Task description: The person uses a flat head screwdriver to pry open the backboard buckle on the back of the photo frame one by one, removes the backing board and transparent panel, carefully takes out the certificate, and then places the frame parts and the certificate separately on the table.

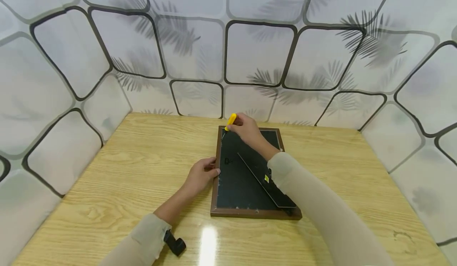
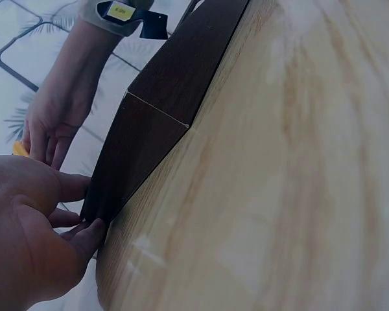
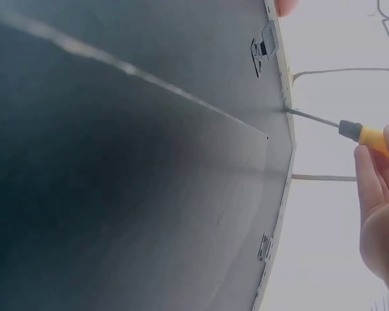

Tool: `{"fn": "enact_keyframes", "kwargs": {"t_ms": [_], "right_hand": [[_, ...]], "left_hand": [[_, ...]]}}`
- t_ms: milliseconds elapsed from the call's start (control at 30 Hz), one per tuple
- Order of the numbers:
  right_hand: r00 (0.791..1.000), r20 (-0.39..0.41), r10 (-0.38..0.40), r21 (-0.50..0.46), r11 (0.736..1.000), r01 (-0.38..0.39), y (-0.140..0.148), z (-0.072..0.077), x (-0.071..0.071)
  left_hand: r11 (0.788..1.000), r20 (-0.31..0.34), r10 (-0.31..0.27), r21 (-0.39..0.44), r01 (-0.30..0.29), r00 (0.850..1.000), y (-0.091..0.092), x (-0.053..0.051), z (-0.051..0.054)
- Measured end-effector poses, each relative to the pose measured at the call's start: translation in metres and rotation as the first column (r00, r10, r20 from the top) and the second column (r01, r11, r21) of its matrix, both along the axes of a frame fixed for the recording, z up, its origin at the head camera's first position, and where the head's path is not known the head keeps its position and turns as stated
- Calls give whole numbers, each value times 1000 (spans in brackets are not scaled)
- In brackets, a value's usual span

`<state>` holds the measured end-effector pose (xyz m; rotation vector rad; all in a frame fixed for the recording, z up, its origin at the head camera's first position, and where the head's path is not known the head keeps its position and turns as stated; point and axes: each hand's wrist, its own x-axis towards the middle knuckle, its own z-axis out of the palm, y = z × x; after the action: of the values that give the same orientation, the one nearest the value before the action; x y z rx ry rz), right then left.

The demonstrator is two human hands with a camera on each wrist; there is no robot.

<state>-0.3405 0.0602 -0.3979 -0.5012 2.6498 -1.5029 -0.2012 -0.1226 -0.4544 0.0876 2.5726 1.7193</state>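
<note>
A brown frame (image 1: 215,194) with a dark backing board (image 1: 235,190) lies on the table. At its upper left, the right hand (image 1: 250,133) pinches a yellow-handled screwdriver (image 1: 231,119). In the right wrist view the screwdriver's (image 3: 374,138) shaft meets the frame's inner edge, and the right hand (image 3: 382,220) holds the handle. On the frame's left side, the left hand (image 1: 201,175) grips the rim with thumb and fingers; the left wrist view shows the left hand (image 2: 32,227) at the frame's side (image 2: 139,142). A stand flap (image 1: 264,178) lies slanted across the backing.
The wooden table (image 1: 143,167) extends on both sides of the frame. Patterned wall panels (image 1: 200,48) rise behind it and at the sides. Small metal clips (image 3: 264,247) sit along the frame's inner edge in the right wrist view.
</note>
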Motion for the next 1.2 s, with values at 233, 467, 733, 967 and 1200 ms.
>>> {"fn": "enact_keyframes", "kwargs": {"t_ms": [233,467,733,967,1200], "right_hand": [[1000,14,5,-2,1000,-5,9,-1,1],[1000,21,-15,10,1000,15,27,-5,1],[999,25,-38,85,996,36,48,-11,7],[998,40,-51,180,983,43,62,-14,16],[997,55,-51,192,981,40,77,-18,26]], "left_hand": [[1000,9,-12,2,12,1000,1,1,0],[1000,17,-1,-3,1,1000,0,0,1],[1000,25,-3,2,3,1000,-1,0,-1],[1000,10,-3,-8,3,1000,-3,0,-4],[1000,10,-11,-6,11,1000,-3,0,-5]]}}
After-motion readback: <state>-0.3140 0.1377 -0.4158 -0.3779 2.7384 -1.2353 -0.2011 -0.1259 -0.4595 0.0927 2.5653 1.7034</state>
